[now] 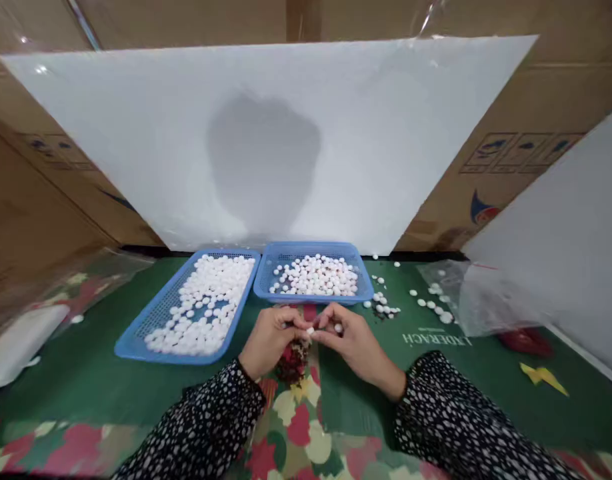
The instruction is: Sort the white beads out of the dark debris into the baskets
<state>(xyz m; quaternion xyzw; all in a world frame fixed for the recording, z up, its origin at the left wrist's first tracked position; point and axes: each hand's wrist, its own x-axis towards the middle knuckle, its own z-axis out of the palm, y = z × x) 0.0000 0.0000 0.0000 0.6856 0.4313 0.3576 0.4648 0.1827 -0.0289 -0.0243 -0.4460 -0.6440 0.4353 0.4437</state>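
Both hands meet in front of the right basket. My left hand (275, 337) is closed, its thumb and fingertips pinching a small white piece (310, 331) from the left. The thumb and finger of my right hand (350, 339) pinch the same piece from the right, and another white piece (339, 328) shows among its fingers. Under my left fingers lies a dark red clump (292, 363). A blue basket (131, 341) with many white round pieces stands on the left, and a second blue basket (313, 248) holds more just beyond my hands.
Loose white pieces (381, 300) lie right of the baskets. Farther right are a clear plastic bag (491, 300), a red object (526, 341) and a yellow scrap (543, 378). A white object (23, 340) lies far left. A white board (361, 147) and cardboard stand behind the baskets.
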